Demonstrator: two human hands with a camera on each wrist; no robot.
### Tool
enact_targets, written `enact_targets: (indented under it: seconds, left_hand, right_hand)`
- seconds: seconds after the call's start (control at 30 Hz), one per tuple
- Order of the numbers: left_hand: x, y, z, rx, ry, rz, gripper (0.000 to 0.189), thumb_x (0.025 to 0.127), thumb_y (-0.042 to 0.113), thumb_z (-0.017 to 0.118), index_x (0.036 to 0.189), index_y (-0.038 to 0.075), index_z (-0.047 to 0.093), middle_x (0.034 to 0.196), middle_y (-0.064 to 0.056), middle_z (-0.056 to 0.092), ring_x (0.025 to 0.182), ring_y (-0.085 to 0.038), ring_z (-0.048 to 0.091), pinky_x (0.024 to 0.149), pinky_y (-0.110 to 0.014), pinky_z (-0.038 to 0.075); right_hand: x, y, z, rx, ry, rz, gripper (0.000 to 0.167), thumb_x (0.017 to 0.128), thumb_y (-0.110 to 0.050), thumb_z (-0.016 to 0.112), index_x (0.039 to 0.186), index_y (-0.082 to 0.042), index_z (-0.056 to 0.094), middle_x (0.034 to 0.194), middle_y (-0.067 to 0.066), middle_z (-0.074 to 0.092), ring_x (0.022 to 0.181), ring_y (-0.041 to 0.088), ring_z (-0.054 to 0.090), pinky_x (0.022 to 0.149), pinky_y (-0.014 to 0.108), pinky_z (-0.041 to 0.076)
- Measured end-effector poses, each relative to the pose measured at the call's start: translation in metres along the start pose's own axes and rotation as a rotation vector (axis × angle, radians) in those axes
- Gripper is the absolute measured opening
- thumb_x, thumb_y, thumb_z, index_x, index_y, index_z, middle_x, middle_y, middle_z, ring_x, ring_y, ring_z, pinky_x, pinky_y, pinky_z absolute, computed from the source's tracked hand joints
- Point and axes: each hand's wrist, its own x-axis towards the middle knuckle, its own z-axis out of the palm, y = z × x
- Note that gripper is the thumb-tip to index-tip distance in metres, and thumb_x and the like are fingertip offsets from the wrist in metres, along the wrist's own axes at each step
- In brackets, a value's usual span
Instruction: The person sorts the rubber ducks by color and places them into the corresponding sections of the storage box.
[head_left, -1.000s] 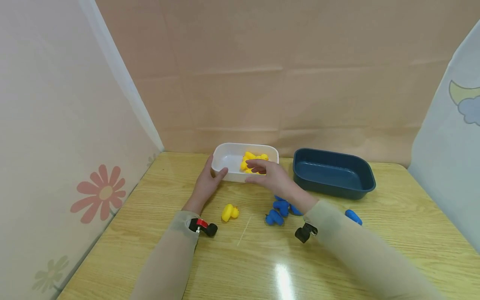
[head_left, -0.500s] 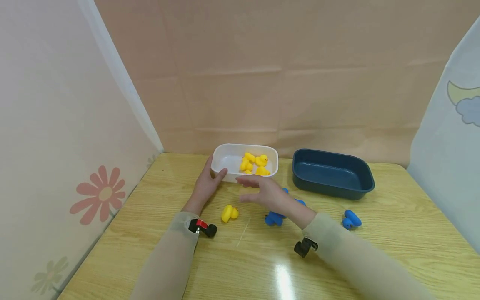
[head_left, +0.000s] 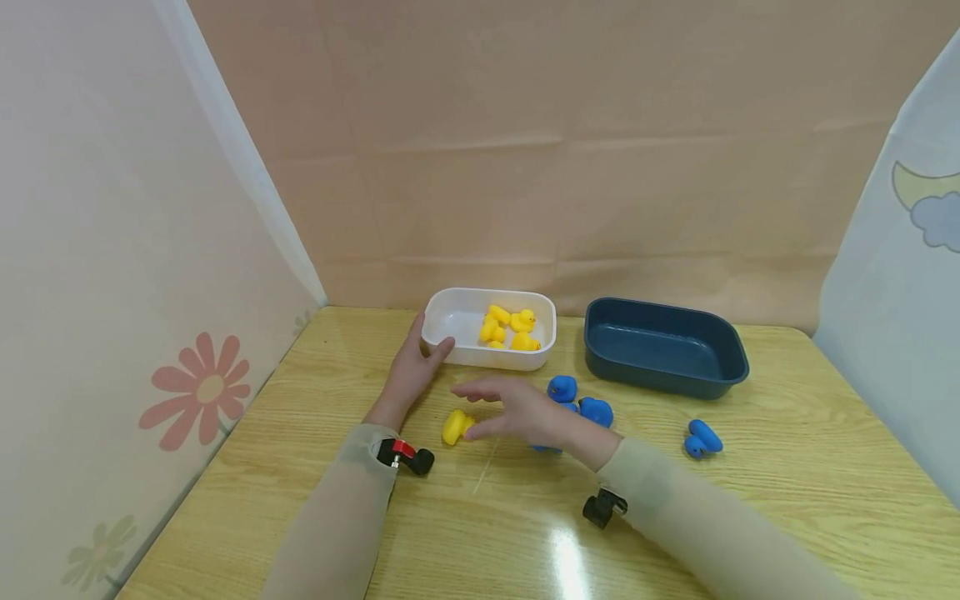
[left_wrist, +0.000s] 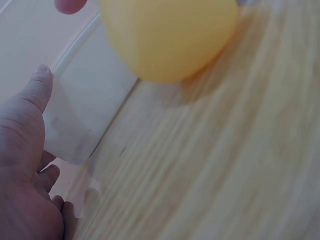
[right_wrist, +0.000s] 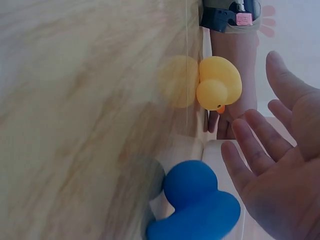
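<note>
My left hand (head_left: pixel 414 365) holds the near-left corner of a white plastic container (head_left: pixel 487 357), thumb along the front wall and fingers on the end. In the left wrist view the thumb (left_wrist: pixel 37 90) lies right at the rim. Several yellow rubber ducks (head_left: pixel 523 320) lie in its right half. My right hand (head_left: pixel 517 410), thumb and fingers spread, reaches over a lone yellow rubber duck (head_left: pixel 453 427) on the table, its palm holding nothing. That duck (right_wrist: pixel 220 82) stands just beyond the fingers in the right wrist view. A blue rubber duck (right_wrist: pixel 195 205) is beside the hand.
Several blue rubber ducks (head_left: pixel 597 412) cluster by my right wrist, partly hidden by the hand. Another blue duck (head_left: pixel 702 438) lies further right on the wooden table (head_left: pixel 465 533). A dark blue container (head_left: pixel 667 375) with nothing in it stands at the back right.
My right hand has come away from over the white container, moving toward me and left to the lone yellow duck. The left hand has stayed at the container's corner.
</note>
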Motion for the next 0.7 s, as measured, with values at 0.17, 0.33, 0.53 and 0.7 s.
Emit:
enact_targets:
  seconds: [0.17,0.33,0.53,0.7]
  left_hand:
    - [0.000,-0.001,0.000,-0.001,-0.006,0.004,0.095,0.109,0.057,0.067,0.179,0.023,0.014,0.180,-0.015,0.028,0.161,-0.041,0.034,0.128,-0.065,0.029]
    - [0.000,-0.001,0.000,-0.004,-0.005,-0.003,0.096,0.108,0.059,0.066,0.179,0.023,0.014,0.181,-0.014,0.028,0.161,-0.041,0.034,0.129,-0.065,0.030]
    - [0.001,-0.001,0.001,0.005,-0.004,0.010,0.093,0.109,0.056,0.066,0.179,0.023,0.015,0.180,-0.013,0.030,0.161,-0.040,0.035,0.128,-0.065,0.030]
    - [0.002,-0.002,0.001,0.000,-0.001,0.012,0.090,0.111,0.050,0.067,0.179,0.024,0.015,0.180,-0.013,0.030,0.161,-0.040,0.035,0.128,-0.065,0.030]
  right_hand:
    - [0.003,0.002,0.006,0.007,-0.030,-0.002,0.066,0.097,-0.025,0.089,0.157,-0.015,0.063,0.154,-0.003,0.066,0.139,0.026,0.063,0.120,0.049,0.049]
    - [0.004,0.003,0.011,0.003,-0.059,0.000,0.066,0.097,-0.026,0.090,0.157,-0.016,0.064,0.153,-0.002,0.066,0.138,0.025,0.063,0.118,0.047,0.051]
    - [0.005,0.003,0.013,-0.010,-0.071,0.007,0.063,0.097,-0.026,0.090,0.155,-0.018,0.066,0.151,0.001,0.067,0.135,0.026,0.064,0.117,0.048,0.051]
    - [0.006,0.004,0.014,-0.040,-0.077,-0.014,0.061,0.097,-0.025,0.089,0.153,-0.015,0.067,0.151,0.001,0.067,0.130,0.024,0.064,0.116,0.049,0.051]
